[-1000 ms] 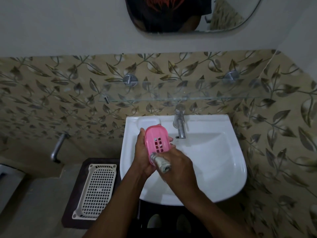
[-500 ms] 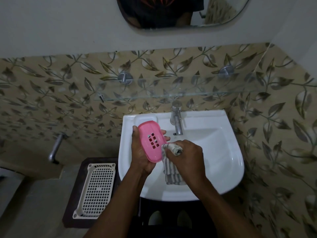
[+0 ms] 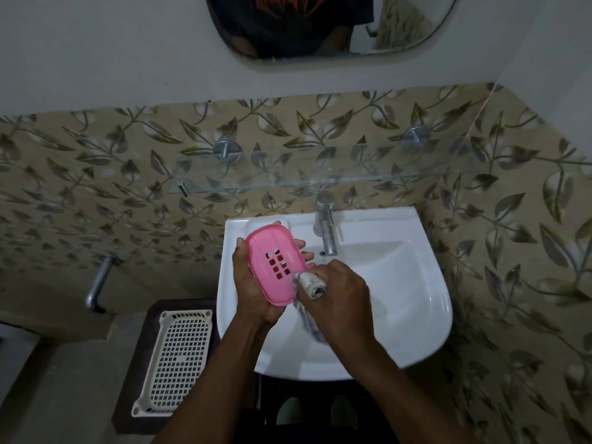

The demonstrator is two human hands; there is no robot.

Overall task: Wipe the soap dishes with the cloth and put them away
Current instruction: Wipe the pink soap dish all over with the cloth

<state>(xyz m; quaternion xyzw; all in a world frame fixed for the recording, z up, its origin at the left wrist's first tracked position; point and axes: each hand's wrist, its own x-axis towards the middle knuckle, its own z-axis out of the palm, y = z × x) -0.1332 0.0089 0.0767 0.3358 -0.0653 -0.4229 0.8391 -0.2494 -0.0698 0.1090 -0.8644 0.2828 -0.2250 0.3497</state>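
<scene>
the left hand (image 3: 253, 290) holds the pink soap dish (image 3: 275, 264) above the left side of the sink (image 3: 400, 283), fingers curled around it from behind, its holed face toward the camera. the right hand (image 3: 336, 296) grips the rolled cloth (image 3: 314, 285), fingers closed around it, touching the dish's lower right edge. the tap (image 3: 326, 225) stands just behind. a white basket (image 3: 179, 357) lies left of the sink. half a second before, the cloth was slightly apart from the dish.
</scene>
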